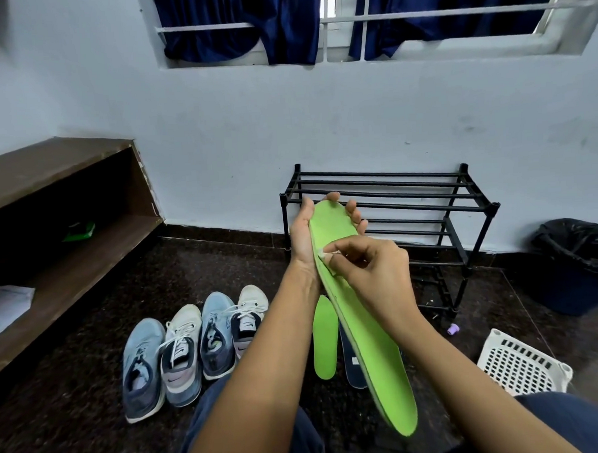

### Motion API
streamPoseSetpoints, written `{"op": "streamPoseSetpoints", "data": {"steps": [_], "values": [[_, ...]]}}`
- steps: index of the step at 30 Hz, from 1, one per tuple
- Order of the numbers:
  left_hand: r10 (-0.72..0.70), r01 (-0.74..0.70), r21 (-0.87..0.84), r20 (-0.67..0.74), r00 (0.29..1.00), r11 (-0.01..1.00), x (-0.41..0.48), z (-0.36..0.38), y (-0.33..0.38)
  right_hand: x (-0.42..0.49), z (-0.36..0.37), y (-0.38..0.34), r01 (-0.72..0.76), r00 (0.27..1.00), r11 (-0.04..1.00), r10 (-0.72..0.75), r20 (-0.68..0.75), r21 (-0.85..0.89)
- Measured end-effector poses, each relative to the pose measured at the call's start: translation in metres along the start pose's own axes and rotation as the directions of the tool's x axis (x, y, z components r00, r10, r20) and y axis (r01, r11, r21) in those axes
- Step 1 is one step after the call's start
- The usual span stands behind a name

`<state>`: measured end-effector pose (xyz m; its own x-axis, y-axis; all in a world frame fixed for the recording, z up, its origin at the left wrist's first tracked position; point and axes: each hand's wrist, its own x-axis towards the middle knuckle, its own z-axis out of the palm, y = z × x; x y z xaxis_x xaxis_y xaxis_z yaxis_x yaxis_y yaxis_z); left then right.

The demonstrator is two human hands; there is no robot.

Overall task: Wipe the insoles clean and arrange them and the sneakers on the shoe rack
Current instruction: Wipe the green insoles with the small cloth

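My left grip (303, 238) clasps the toe end of a green insole (368, 346), held slantwise above my lap, while my right grip (371, 267) pinches a white wipe (323, 256) against its upper face. A second green insole (324, 338) and a dark insole (350, 374) lie on the floor, near four sneakers (193, 347). The black shoe rack (426, 200) stands against the wall behind.
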<state>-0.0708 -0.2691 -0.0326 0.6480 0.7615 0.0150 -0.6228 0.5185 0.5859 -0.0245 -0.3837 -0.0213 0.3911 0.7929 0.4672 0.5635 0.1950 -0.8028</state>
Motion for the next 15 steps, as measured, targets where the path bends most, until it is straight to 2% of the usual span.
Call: {"op": "streamPoseSetpoints", "data": {"steps": [4, 8, 12, 15], "values": [[-0.052, 0.05, 0.087, 0.021, 0.998, 0.995, -0.006, 0.008, -0.012, 0.007, 0.002, 0.006, 0.055, 0.986, 0.998, -0.059, -0.154, -0.032], [-0.122, 0.118, 0.19, 0.007, 0.993, 0.975, -0.008, 0.011, -0.023, 0.02, 0.003, 0.011, 0.085, 0.954, 0.98, -0.133, -0.27, -0.18], [-0.162, 0.161, 0.254, -0.018, 0.987, 0.954, -0.006, 0.013, -0.029, 0.034, 0.001, 0.017, -0.021, 0.943, 0.952, -0.082, -0.322, -0.304], [-0.18, 0.18, 0.282, -0.026, 0.983, 0.943, -0.005, 0.012, -0.029, 0.038, 0.001, 0.017, -0.052, 0.93, 0.942, -0.075, -0.359, -0.332]]}}
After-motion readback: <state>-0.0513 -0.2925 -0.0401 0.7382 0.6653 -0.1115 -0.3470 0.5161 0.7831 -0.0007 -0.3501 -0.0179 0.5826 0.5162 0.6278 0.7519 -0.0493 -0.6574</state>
